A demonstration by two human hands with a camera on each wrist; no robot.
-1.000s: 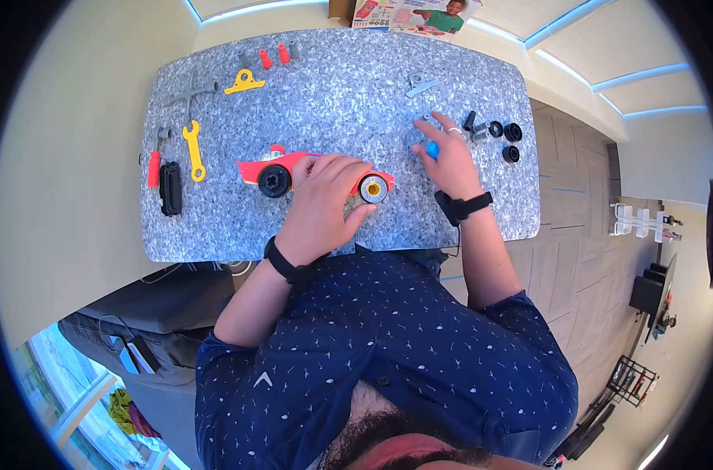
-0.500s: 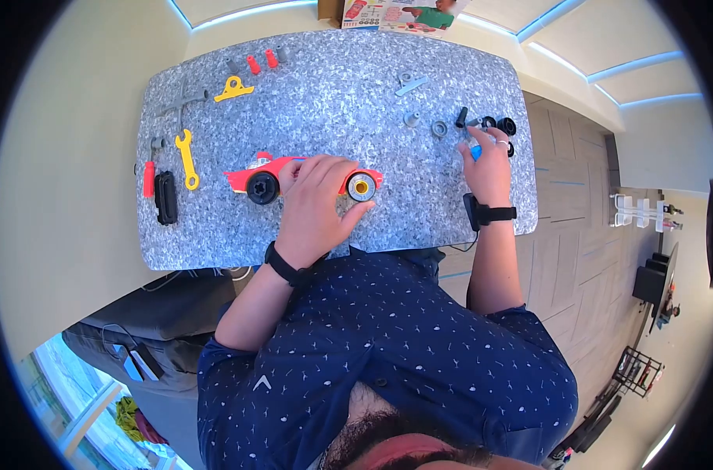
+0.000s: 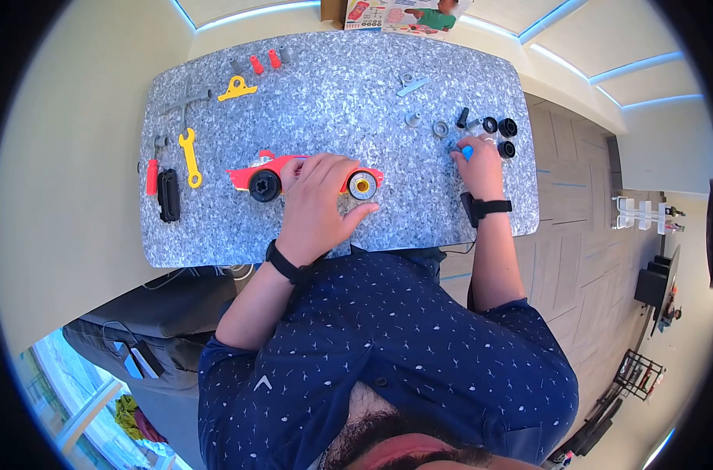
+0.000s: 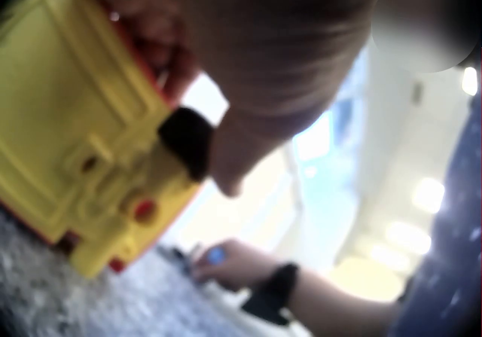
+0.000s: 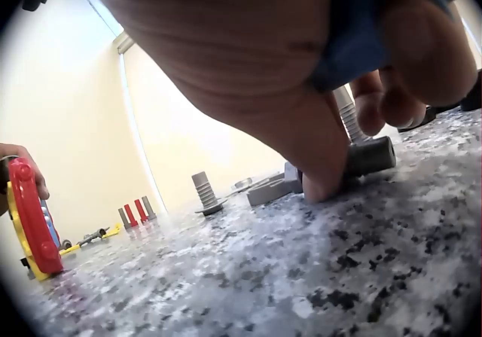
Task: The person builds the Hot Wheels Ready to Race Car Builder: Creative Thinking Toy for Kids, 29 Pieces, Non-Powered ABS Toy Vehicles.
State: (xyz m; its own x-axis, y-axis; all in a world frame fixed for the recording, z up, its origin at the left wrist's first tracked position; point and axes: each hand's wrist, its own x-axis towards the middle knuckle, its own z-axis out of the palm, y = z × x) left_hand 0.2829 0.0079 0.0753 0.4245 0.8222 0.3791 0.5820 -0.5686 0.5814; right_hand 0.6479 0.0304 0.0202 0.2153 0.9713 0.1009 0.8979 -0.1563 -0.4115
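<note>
A red toy car (image 3: pixel 250 175) rests on its side near the table's front, its wheels facing me. My left hand (image 3: pixel 317 184) grips it across the middle, thumb beside the grey-and-yellow hub (image 3: pixel 362 186) of one wheel. Its yellow underside (image 4: pixel 75 103) fills much of the left wrist view. At the right, my right hand (image 3: pixel 483 166) holds a small blue piece (image 3: pixel 467 152) against the palm, its full shape hidden by the fingers. In the right wrist view a fingertip (image 5: pixel 322 185) reaches down to the tabletop beside a dark grey cylinder (image 5: pixel 370 156).
Around the right hand lie a grey screw (image 3: pixel 413 119), a grey ring (image 3: pixel 441 128), a black peg (image 3: pixel 463 117) and black wheels (image 3: pixel 507 127). At the left are a yellow wrench (image 3: pixel 189 157), a grey cross wrench (image 3: pixel 186 102) and a black case-like piece (image 3: pixel 168 195). Red pegs (image 3: pixel 257 65) stand at the back.
My right hand has moved right, from beside the grey screw to the black parts, then slightly back left, still holding the blue piece. My left hand stays on the toy car.
</note>
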